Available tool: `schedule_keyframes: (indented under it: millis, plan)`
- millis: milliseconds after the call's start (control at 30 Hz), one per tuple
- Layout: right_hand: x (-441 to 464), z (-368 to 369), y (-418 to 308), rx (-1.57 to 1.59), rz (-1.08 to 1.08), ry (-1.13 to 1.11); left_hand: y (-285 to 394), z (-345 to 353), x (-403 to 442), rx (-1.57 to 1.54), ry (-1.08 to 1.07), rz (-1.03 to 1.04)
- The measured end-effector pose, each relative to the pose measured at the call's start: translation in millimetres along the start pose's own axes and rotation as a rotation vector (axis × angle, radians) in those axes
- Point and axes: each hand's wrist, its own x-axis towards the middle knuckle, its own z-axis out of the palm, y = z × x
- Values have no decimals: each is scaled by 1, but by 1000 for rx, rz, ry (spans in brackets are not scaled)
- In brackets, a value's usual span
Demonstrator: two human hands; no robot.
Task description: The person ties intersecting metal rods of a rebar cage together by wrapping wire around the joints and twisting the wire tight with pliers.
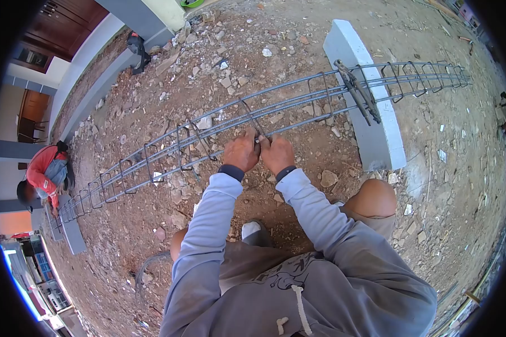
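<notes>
A long rebar cage of several steel bars with bent wire stirrups runs across the view. My left hand and my right hand meet at its near bar, below a tilted stirrup. Both hands have curled fingers pinched close together at this bar; what lies between the fingertips is too small to make out. Right of my hands, the cage rests over a grey block, with a dark pincer tool lying on the bars there.
A person in red crouches at the cage's far left end, by another grey block. Coiled wire lies on the rubble-strewn ground near my left knee. A dark bag is by the low wall at upper left.
</notes>
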Motion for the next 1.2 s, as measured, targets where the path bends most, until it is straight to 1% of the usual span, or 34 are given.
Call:
schedule_keyframes:
  millis: [100, 200, 333, 433, 533, 600, 633, 733, 800, 833, 933, 1033, 1133, 1200]
  plan:
    - [11, 0, 1, 8, 46, -56, -5, 0, 3, -14, -18, 11]
    - [25, -5, 4, 77, 131, -204, -4, 3, 3, -33, -18, 3]
    - [17, -2, 4, 57, 85, -106, -1, 6, 8, 11, -21, -44]
    - [8, 2, 4, 76, 50, -14, 3, 3, 9, -8, -67, -153]
    - [3, 14, 10, 226, 55, 38, -4, 2, 13, -209, -75, -204]
    - [1, 21, 14, 372, 45, 78, -13, 10, 14, -427, -18, -221]
    - [1, 22, 14, 457, 100, 37, -17, 15, 13, -537, 10, -227]
    - [1, 16, 7, 681, 246, -62, -18, 22, 13, -682, 34, -325]
    - [-1, 8, 3, 782, 314, -113, -13, 20, 13, -648, 38, -343]
    - [-1, 9, 6, 766, 294, -109, -9, 17, 12, -633, 42, -356]
    - [1, 13, 9, 723, 260, -117, 12, 6, 6, -437, 96, -369]
    - [2, 11, 7, 703, 273, -137, 20, 18, -1, -550, 274, -434]
    - [4, 17, 17, 685, 249, -127, 18, 28, -5, -700, 355, -408]
    - [5, 22, 21, 658, 204, -105, 16, 31, -7, -847, 358, -468]
